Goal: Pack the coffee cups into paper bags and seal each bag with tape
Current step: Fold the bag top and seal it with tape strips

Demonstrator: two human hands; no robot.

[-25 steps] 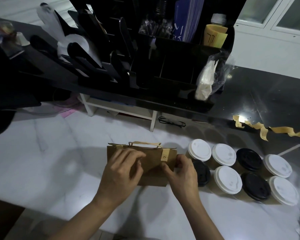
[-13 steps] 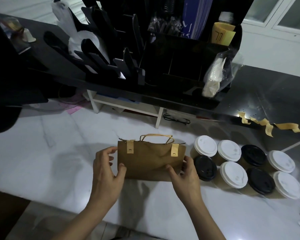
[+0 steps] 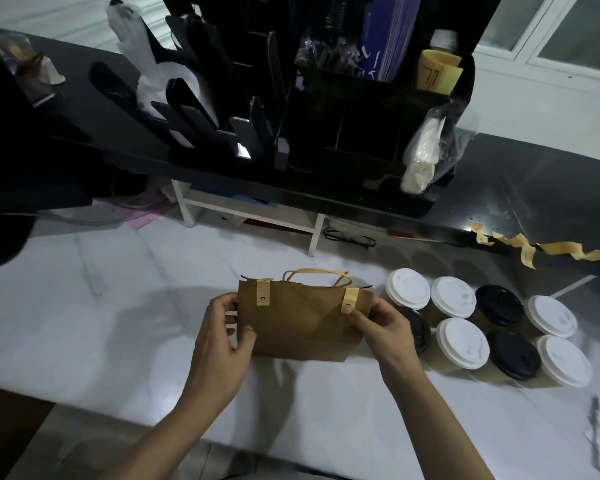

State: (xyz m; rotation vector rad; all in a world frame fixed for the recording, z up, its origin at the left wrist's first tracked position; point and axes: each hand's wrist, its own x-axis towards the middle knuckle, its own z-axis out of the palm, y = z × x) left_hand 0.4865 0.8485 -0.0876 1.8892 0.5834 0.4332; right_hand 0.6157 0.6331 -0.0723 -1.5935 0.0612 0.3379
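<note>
Both hands are pinching the kraft paper bag (image 3: 302, 322) mid-bench on white marble: left hand (image 3: 219, 336) fingers gripping its left edge, right hand (image 3: 383, 323) its right, lidded coffee cups (image 3: 458, 337) clustering alongside

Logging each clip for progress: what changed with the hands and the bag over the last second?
The left hand came off the front of the paper bag and now holds its left edge; the right hand shifted to the right edge, thumb beside the right tape strip. The bag now stands upright with both strips showing. The eight lidded cups stayed put, as did the tape pieces on the counter edge.
</note>
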